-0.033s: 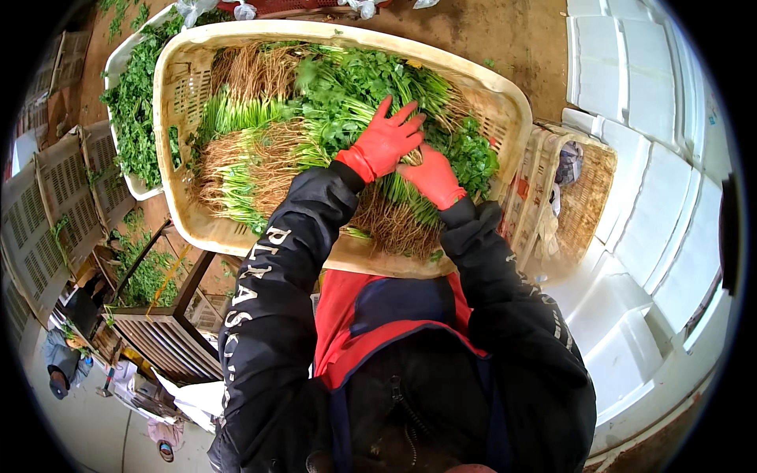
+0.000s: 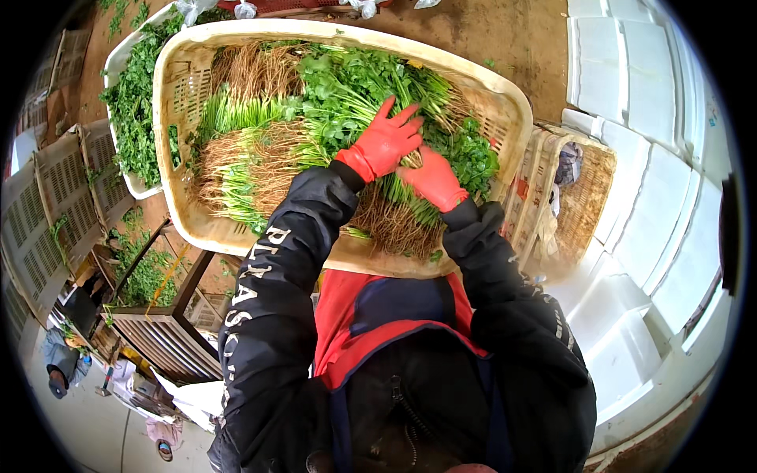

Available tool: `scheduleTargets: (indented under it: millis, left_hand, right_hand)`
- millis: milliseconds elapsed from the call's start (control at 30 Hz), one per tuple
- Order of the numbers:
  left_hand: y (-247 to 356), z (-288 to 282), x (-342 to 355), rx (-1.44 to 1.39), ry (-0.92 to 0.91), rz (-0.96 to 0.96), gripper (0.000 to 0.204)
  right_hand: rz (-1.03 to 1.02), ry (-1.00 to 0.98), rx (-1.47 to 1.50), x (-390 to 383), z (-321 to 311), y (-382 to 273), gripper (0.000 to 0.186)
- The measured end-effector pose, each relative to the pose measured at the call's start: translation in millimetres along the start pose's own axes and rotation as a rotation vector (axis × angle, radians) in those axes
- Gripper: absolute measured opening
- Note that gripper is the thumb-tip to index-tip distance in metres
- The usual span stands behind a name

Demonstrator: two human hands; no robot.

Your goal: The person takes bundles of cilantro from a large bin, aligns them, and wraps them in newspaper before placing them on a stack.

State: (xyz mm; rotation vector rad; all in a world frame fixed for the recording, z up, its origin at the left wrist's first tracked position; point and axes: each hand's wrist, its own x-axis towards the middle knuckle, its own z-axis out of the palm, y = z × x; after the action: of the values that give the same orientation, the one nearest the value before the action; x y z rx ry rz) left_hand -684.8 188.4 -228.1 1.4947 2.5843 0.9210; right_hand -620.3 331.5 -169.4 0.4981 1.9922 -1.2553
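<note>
Bundles of leafy green herbs with long brown roots (image 2: 256, 154) fill a large cream plastic crate (image 2: 347, 30) in front of me. My left hand (image 2: 384, 143), in a red rubber glove, lies on the leaves in the middle, its fingers stretched and spread. Close beside it, my right hand (image 2: 434, 180), gloved the same way, has its fingers curled round a small bunch of herbs (image 2: 412, 159), whose pale stem ends show between the hands. The rest of that bunch is partly hidden under the gloves. Below the right hand, more roots (image 2: 394, 225) point toward me.
A white crate of loose greens (image 2: 134, 118) stands to the left. Cream crates (image 2: 583, 205) with cloths stand at right, beside stacked white foam boxes (image 2: 631, 79). A slatted wooden stand (image 2: 165, 339) is at lower left; two people (image 2: 63, 363) appear beyond it.
My right hand has shifted very slightly downward and to the right. The left hand stays in nearly the same place.
</note>
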Motion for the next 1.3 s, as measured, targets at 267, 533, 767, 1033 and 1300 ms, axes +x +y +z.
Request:
scheduleTargets:
  millis: [267, 533, 767, 1033, 1300]
  left_hand:
    - [-5, 2, -16, -0.031, 0.026, -0.111, 0.053]
    - [1, 16, -12, 0.062, -0.067, -0.135, 0.057]
    - [7, 13, 10, 0.006, -0.103, -0.199, 0.078]
    - [-17, 19, -5, -0.124, -0.042, -0.171, 0.04]
    - [-21, -24, 16, -0.428, 0.251, -0.442, 0.033]
  right_hand:
    - [-0.388, 0.429, -0.414, 54, -66, 39, 0.047]
    - [-0.2, 0.297, -0.919, 89, -47, 48, 0.03]
    - [-0.26, -0.101, 0.844, 51, -8, 53, 0.038]
    - [-0.313, -0.078, 0.45, 30, -78, 31, 0.036]
    - [-0.446, 0.615, -0.553, 208, -13, 125, 0.07]
